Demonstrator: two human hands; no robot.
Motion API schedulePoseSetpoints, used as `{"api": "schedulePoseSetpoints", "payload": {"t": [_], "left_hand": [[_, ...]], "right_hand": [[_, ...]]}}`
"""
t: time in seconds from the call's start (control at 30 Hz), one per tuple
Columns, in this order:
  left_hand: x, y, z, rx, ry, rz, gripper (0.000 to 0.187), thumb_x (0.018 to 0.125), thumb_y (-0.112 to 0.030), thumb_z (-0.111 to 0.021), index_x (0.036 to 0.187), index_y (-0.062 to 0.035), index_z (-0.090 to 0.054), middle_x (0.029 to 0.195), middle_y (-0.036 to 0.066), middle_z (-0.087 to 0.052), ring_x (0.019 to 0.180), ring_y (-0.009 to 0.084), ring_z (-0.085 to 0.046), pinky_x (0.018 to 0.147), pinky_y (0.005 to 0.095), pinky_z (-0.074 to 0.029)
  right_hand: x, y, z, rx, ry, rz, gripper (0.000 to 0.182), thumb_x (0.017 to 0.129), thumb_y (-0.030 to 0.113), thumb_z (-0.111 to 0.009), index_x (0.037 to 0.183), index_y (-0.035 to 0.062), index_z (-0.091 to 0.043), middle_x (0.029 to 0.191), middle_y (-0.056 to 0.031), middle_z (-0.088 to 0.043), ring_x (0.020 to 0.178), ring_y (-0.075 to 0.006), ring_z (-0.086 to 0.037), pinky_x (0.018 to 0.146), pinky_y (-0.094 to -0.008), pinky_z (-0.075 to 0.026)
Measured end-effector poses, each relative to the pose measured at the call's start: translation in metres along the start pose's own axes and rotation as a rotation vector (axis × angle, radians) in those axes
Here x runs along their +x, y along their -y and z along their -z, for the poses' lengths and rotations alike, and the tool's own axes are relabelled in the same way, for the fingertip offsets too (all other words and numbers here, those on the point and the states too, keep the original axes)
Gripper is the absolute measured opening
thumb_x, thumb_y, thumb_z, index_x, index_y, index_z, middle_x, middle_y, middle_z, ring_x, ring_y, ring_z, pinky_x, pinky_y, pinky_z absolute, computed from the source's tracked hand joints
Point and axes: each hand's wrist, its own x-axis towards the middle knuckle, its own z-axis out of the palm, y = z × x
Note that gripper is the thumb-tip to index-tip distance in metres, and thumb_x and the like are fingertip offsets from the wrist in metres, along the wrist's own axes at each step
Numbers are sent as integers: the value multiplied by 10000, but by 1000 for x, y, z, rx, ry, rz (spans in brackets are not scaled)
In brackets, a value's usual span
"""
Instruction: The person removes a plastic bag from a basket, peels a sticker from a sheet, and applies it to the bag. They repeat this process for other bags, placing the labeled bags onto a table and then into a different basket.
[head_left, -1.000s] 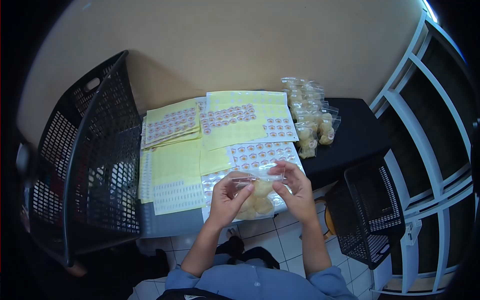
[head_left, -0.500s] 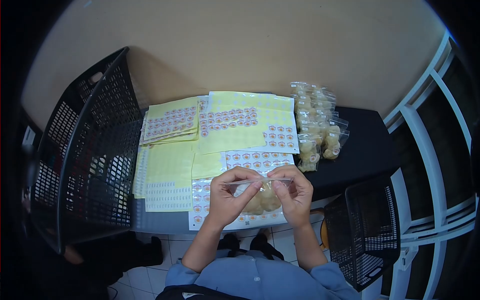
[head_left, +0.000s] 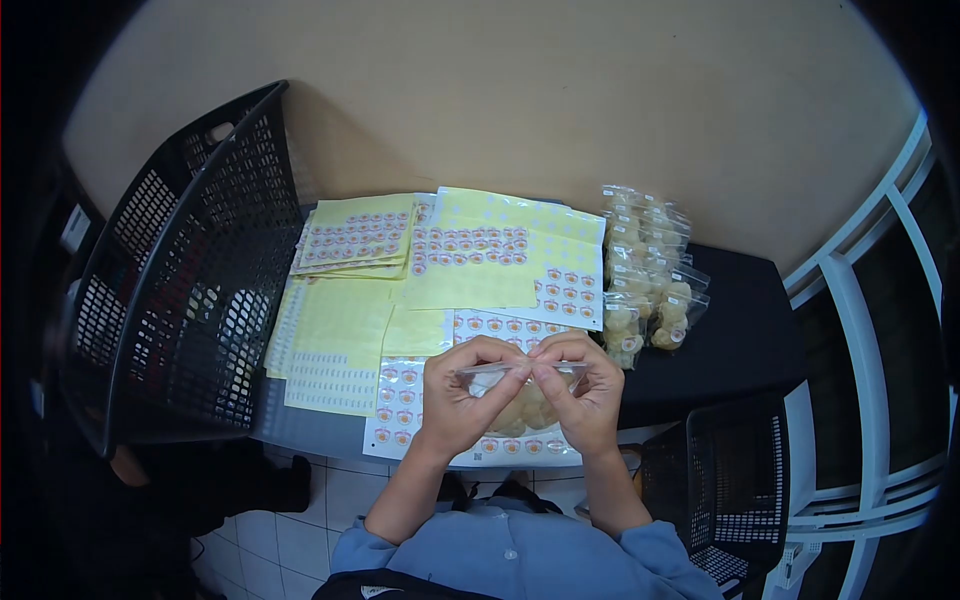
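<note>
My left hand (head_left: 468, 392) pinches the top edge of a clear plastic bag (head_left: 522, 412) between thumb and fingers. Right beside it, my right hand (head_left: 578, 388) pinches the same edge, and the two thumbs nearly meet in the middle. Pale, rounded pieces of food fill the bag, which hangs above the sticker sheets. Underneath lies a white sheet of round stickers (head_left: 405, 425). Whether the bag's mouth is sealed is hidden by my fingers.
Yellow sticker sheets (head_left: 340, 320) overlap across the table. Several filled bags (head_left: 640, 260) stand grouped on the black cloth (head_left: 745, 310) at right. A large black basket (head_left: 190, 270) stands at left, another black basket (head_left: 735, 480) at lower right. Another person's dark clothing (head_left: 240, 490) shows at lower left.
The camera view has tilted and shifted slightly. My thumbs and fingers have come closer together along the bag's top edge.
</note>
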Motion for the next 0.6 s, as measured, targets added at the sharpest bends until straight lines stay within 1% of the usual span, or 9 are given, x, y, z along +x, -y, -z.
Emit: {"api": "schedulePoseSetpoints", "payload": {"t": [0.23,0.47,0.6], "left_hand": [[1,1,10,72,-29,-32,55,696,23,-622,747,19,-601,745,92,-619,709,127,-587,666,231,-456],[0,5,19,124,-36,-62,48,704,12,-620,748,12,-602,742,88,-620,709,123,-588,663,230,-457],[-2,4,22,80,-72,0,57,706,8,-618,755,16,-592,748,85,-618,707,116,-584,663,227,-456]], "right_hand": [[5,-6,-10,-33,3,65,69,698,2,-610,745,-8,-562,768,-100,-584,746,-158,-557,695,-266,-432],[4,-10,-21,-7,-9,50,75,692,-1,-612,749,-2,-562,764,-101,-587,739,-159,-558,694,-270,-432],[3,-12,-26,5,1,12,87,714,20,-588,785,-3,-545,803,-104,-571,780,-154,-540,731,-266,-414]]}}
